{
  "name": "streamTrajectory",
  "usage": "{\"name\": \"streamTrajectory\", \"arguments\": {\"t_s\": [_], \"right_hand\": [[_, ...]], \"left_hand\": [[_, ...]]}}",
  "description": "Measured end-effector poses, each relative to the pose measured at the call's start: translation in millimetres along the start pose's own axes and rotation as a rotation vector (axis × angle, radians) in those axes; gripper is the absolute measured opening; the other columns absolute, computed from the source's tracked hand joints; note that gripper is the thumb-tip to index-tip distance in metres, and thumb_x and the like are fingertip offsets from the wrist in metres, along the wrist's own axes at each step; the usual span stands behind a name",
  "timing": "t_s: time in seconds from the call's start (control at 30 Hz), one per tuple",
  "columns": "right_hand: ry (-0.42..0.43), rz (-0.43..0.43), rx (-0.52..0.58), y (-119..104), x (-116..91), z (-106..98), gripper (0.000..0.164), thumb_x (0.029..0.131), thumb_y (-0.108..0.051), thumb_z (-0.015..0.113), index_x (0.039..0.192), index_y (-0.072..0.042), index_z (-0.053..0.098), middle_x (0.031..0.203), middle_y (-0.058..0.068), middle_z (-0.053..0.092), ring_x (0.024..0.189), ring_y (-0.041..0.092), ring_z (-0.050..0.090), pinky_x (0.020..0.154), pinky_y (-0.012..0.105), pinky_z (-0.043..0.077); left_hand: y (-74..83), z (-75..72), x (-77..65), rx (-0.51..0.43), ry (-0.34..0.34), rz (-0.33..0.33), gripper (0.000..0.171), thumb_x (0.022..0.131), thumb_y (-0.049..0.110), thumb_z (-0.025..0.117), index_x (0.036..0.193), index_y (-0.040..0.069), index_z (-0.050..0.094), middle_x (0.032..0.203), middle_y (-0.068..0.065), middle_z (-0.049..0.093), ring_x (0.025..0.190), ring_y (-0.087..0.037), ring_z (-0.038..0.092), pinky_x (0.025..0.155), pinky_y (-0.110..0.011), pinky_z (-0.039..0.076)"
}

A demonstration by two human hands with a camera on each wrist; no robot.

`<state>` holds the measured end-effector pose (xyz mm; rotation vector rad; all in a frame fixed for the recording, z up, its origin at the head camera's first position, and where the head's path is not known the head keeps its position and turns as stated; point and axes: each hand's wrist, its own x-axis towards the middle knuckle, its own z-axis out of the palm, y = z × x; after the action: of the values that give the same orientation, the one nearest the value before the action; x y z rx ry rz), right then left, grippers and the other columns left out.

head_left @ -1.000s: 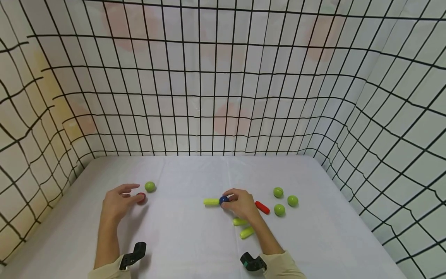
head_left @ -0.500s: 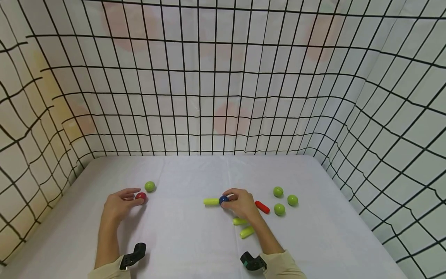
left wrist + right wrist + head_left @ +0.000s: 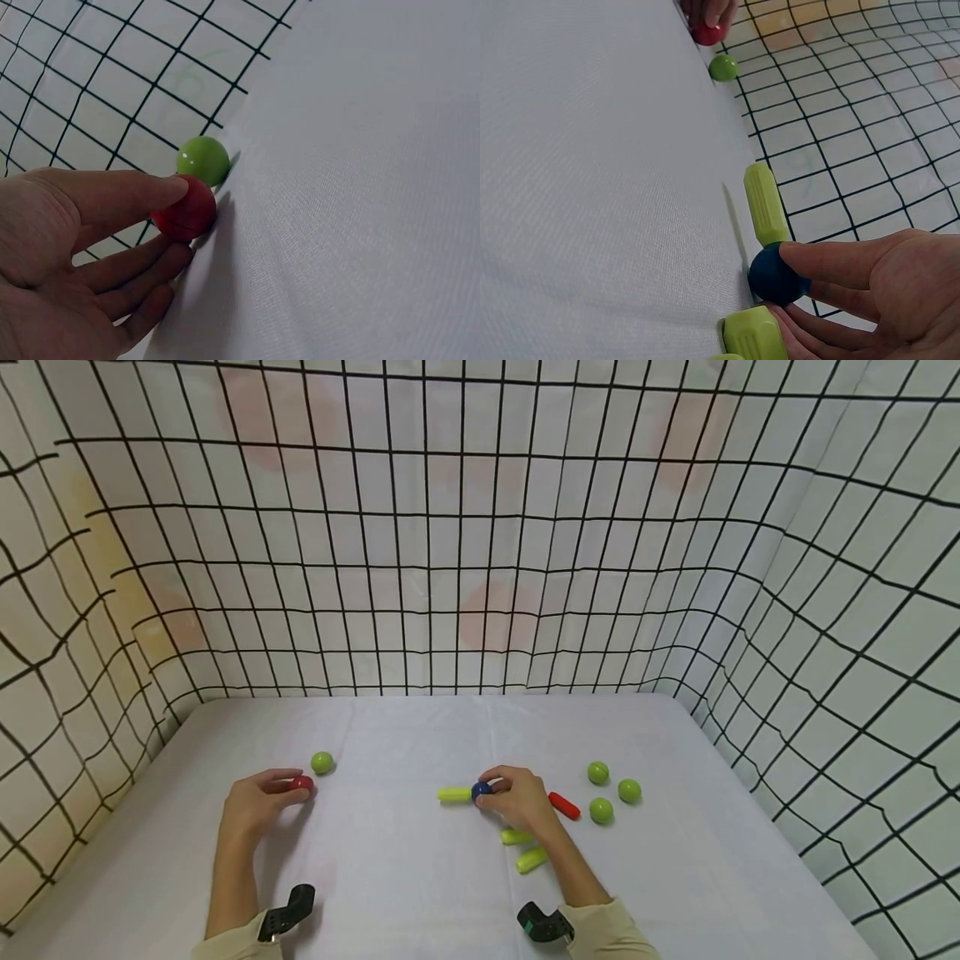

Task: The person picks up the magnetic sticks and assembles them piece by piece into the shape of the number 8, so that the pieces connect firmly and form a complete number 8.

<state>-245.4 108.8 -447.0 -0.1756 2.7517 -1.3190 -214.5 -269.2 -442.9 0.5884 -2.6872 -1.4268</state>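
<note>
At the left of the head view my left hand [image 3: 255,803] pinches a red ball [image 3: 302,784] between thumb and fingers. The left wrist view shows the thumb along one side of the red ball [image 3: 186,212]. Just beyond it lies a green ball [image 3: 322,763]. Near the middle, my right hand [image 3: 516,797] pinches a blue ball [image 3: 482,791] with thumb and fingertips. A yellow-green ridged stick [image 3: 454,794] joins that ball on its left; in the right wrist view this stick [image 3: 765,204] extends straight from it and casts a shadow on the cloth.
Two more yellow-green sticks [image 3: 532,860] lie below the right forearm, partly covered by it. A red stick [image 3: 564,806] rests right of the right hand, and three green balls [image 3: 601,811] sit further right. Black netting [image 3: 480,568] rises around the white tablecloth [image 3: 405,877].
My left fingers have come down and closed around the red ball, which has shifted very slightly left. The right hand stays still with the blue ball and its stick.
</note>
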Motion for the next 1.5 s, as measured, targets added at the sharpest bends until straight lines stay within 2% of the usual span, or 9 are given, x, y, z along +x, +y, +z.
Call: {"name": "streamTrajectory", "arguments": {"t_s": [0.2, 0.3, 0.6, 0.93, 1.17, 1.4, 1.5], "right_hand": [[-0.004, 0.008, -0.009, -0.5, -0.2, 0.7, 0.026, 0.086, -0.020, 0.081, 0.111, -0.016, 0.074, 0.101, 0.007, 0.073, 0.091, 0.021, 0.065, 0.080, 0.037, 0.053], [-0.005, 0.006, -0.010, -0.5, 0.2, 1.0, 0.026, 0.085, -0.020, 0.081, 0.111, -0.016, 0.075, 0.102, 0.007, 0.073, 0.091, 0.021, 0.066, 0.080, 0.037, 0.053], [0.001, 0.007, -0.017, 0.2, 0.7, 2.0, 0.026, 0.085, -0.020, 0.081, 0.110, -0.017, 0.075, 0.102, 0.007, 0.074, 0.093, 0.022, 0.066, 0.080, 0.037, 0.053], [0.002, 0.010, -0.022, 0.6, 1.7, 2.4, 0.026, 0.085, -0.020, 0.081, 0.110, -0.017, 0.075, 0.103, 0.007, 0.074, 0.094, 0.022, 0.067, 0.081, 0.038, 0.053], [0.003, 0.014, -0.026, -0.1, 2.9, 2.3, 0.026, 0.085, -0.020, 0.081, 0.111, -0.017, 0.075, 0.103, 0.007, 0.074, 0.094, 0.022, 0.067, 0.081, 0.039, 0.054], [0.001, 0.012, -0.024, 0.1, 2.2, 1.4, 0.027, 0.085, -0.021, 0.081, 0.111, -0.016, 0.075, 0.104, 0.007, 0.073, 0.094, 0.022, 0.067, 0.081, 0.039, 0.054], [0.000, 0.017, -0.021, -0.3, 1.2, 0.9, 0.026, 0.086, -0.021, 0.081, 0.111, -0.016, 0.075, 0.104, 0.008, 0.073, 0.094, 0.022, 0.067, 0.081, 0.039, 0.054]], "left_hand": [[3.0, 3.3, -1.8, 0.011, 0.007, 0.007, 0.046, 0.091, 0.021, 0.076, 0.131, 0.003, 0.065, 0.134, -0.028, 0.061, 0.127, -0.045, 0.047, 0.100, -0.061, 0.037], [7.4, 6.3, -2.3, 0.022, 0.001, 0.031, 0.045, 0.090, 0.021, 0.077, 0.130, 0.003, 0.066, 0.132, -0.028, 0.063, 0.124, -0.045, 0.051, 0.097, -0.058, 0.040], [28.1, 22.0, -6.4, 0.013, -0.071, 0.139, 0.044, 0.089, 0.026, 0.077, 0.126, 0.004, 0.069, 0.127, -0.025, 0.067, 0.124, -0.042, 0.052, 0.096, -0.056, 0.041], [42.3, 41.8, -8.4, 0.070, -0.150, 0.203, 0.038, 0.087, 0.028, 0.080, 0.118, 0.007, 0.074, 0.115, -0.020, 0.074, 0.113, -0.037, 0.061, 0.089, -0.049, 0.048], [50.8, 59.9, -10.4, 0.083, -0.184, 0.215, 0.032, 0.086, 0.025, 0.081, 0.114, 0.011, 0.075, 0.112, -0.015, 0.075, 0.107, -0.031, 0.065, 0.089, -0.048, 0.052], [58.3, 70.1, -14.3, 0.045, -0.236, 0.221, 0.030, 0.083, 0.020, 0.083, 0.111, 0.009, 0.077, 0.106, -0.013, 0.076, 0.085, -0.020, 0.067, 0.072, -0.030, 0.052], [60.2, 74.4, -15.6, 0.027, -0.262, 0.218, 0.029, 0.083, 0.018, 0.083, 0.110, 0.009, 0.077, 0.105, -0.013, 0.076, 0.081, -0.019, 0.067, 0.071, -0.028, 0.052]]}}
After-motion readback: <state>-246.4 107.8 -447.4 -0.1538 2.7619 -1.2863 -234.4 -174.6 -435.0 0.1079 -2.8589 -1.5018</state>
